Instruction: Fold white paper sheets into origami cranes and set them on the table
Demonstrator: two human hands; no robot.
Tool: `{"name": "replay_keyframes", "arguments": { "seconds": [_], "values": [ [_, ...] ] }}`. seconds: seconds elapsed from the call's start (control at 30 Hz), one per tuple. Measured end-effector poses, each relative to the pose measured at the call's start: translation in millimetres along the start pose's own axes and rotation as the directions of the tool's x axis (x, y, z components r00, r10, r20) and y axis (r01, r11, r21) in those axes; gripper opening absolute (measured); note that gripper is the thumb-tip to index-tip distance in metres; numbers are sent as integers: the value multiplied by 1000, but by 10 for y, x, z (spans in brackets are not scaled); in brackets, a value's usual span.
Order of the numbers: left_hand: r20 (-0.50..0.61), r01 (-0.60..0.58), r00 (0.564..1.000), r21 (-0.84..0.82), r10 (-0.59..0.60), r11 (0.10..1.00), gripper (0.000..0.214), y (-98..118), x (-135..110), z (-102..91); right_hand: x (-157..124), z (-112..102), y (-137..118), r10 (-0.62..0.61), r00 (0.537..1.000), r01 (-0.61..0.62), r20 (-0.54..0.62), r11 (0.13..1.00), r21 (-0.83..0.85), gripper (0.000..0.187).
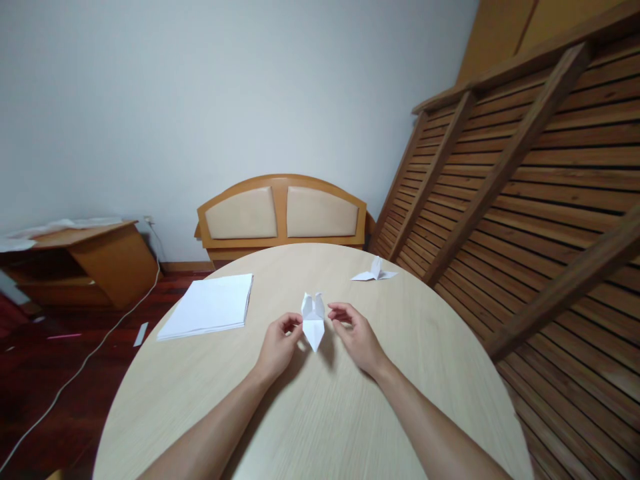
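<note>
A small white folded-paper figure, likely an origami crane, is held just over the middle of the table. Two narrow points rise at its far end, and a triangular flap points toward me. My left hand pinches its left edge between thumb and fingers. On the other side, my right hand is beside the paper with a small gap, its fingers loosely bent and apart from the thumb. A second folded white paper crane, wings spread, stands at the table's far right.
On the left of the round wooden table lies a stack of white paper. Behind stands a padded headboard. A slatted wooden frame leans at the right. A low cabinet and a white cable are at left.
</note>
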State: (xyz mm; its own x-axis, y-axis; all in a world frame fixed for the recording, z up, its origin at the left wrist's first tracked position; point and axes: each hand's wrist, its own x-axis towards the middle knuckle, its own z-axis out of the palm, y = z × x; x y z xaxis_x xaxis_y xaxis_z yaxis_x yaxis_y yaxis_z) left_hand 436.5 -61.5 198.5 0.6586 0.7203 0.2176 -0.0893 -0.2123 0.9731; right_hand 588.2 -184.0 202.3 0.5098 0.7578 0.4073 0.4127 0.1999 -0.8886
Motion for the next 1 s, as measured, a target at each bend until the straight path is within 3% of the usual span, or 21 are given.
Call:
{"name": "replay_keyframes", "arguments": {
  "seconds": [0.13,0.23,0.67,0.83,1.0],
  "values": [
    [11,7,1000,-78,-6,997,28,-14,4,6,-24,43,-21,-26,996,27,88,1000,-9,40],
    [32,10,999,-76,-8,997,28,-11,-6,13,-31,57,-34,-27,993,24,116,999,27,39],
    [86,51,995,5,-52,999,29,15,-18,-8,-23,16,-65,-22,994,23,108,1000,-3,22],
    [107,-10,994,77,2,997,27,-26,-30,-8,-12,19,-57,-25,993,27,116,1000,-12,20],
    [40,-59,998,121,54,991,25,-30,-44,-4,1,9,-35,36,995,-32,89,998,-51,20]
  ]
}}
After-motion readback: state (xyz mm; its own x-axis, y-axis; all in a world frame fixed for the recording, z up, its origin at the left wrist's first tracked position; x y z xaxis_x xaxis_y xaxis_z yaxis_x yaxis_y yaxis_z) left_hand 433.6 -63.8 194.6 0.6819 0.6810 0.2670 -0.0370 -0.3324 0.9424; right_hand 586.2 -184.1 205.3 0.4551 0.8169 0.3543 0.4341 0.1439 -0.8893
